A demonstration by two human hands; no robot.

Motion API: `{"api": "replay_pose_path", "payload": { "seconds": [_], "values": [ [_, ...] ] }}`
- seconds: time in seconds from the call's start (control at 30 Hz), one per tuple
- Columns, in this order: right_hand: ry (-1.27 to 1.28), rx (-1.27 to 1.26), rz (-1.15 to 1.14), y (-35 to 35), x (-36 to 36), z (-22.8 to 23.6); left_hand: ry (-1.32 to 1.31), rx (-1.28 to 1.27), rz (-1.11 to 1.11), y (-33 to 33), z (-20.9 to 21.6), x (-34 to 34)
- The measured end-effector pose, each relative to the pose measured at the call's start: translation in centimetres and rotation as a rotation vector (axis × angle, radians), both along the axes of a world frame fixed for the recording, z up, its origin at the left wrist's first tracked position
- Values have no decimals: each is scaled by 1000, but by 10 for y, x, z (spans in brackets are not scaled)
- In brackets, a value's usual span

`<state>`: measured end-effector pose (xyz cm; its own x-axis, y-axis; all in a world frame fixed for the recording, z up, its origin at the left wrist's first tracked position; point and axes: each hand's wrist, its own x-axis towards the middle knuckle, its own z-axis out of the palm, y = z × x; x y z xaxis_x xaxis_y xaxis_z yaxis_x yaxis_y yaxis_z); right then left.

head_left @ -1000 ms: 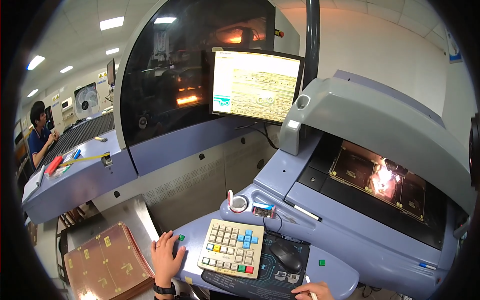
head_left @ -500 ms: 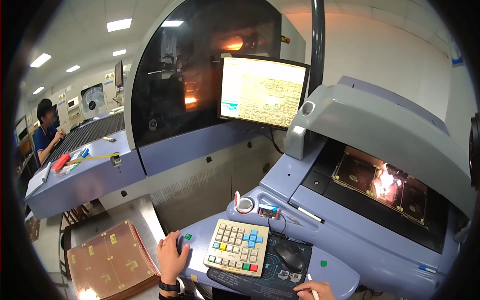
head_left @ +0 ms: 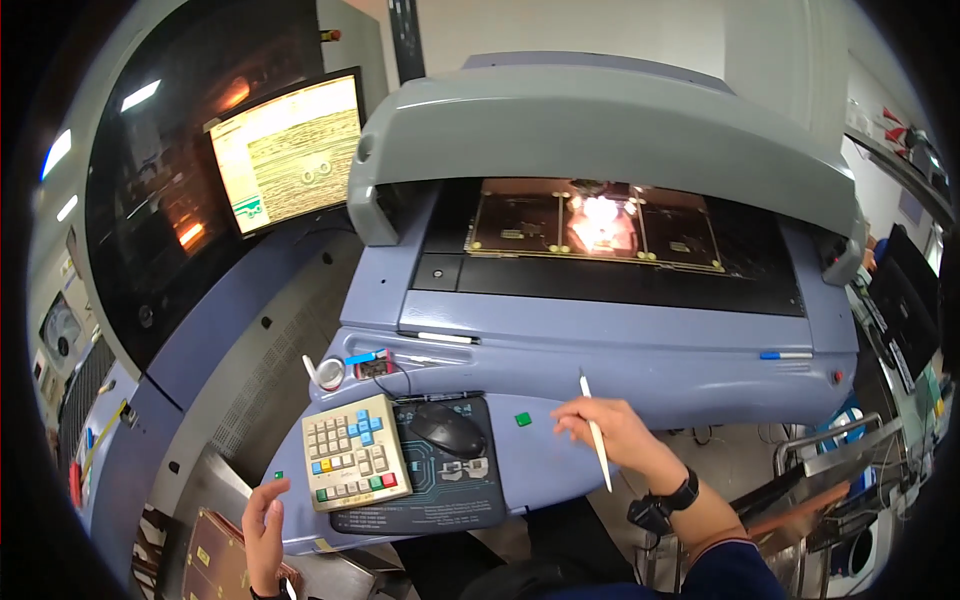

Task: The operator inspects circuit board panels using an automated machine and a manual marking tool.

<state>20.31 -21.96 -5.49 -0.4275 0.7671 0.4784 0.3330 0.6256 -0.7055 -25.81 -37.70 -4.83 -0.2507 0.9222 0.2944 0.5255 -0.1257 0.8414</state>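
My right hand is over the front ledge of a blue-grey machine, closed on a slim white pen-like tool with a thin dark tip pointing away from me. My left hand is at the left end of the ledge, fingers apart and holding nothing. Between the hands are a beige keypad with coloured keys and a black mouse on a dark mouse pad. Small green square pieces lie beside them, one near my right hand. Further off, a brightly lit brown panel lies under the machine's grey hood.
A monitor stands at the far left. A small round white container and a white pen sit in the ledge's tray, and a blue-and-white marker lies to the right. A stack of brown panels is at lower left.
The view has swung right, so the monitor and keypad sit further left in it. My right hand has come forward over the ledge with the white tool, and its forearm now shows.
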Motion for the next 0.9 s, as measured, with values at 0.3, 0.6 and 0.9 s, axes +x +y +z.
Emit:
{"api": "replay_pose_path", "payload": {
  "seconds": [0.3, 0.6, 0.9],
  "values": [
    [-352, 392, -594, -10, 87, 26, 443, -481, -790, -11, 78, 109],
    [-792, 227, -1499, -27, 285, 10, 492, -234, -1096, 8, 107, 150],
    [-1023, 367, -1317, -39, 306, 5, 524, -131, -1236, 50, 101, 184]
  ]
}}
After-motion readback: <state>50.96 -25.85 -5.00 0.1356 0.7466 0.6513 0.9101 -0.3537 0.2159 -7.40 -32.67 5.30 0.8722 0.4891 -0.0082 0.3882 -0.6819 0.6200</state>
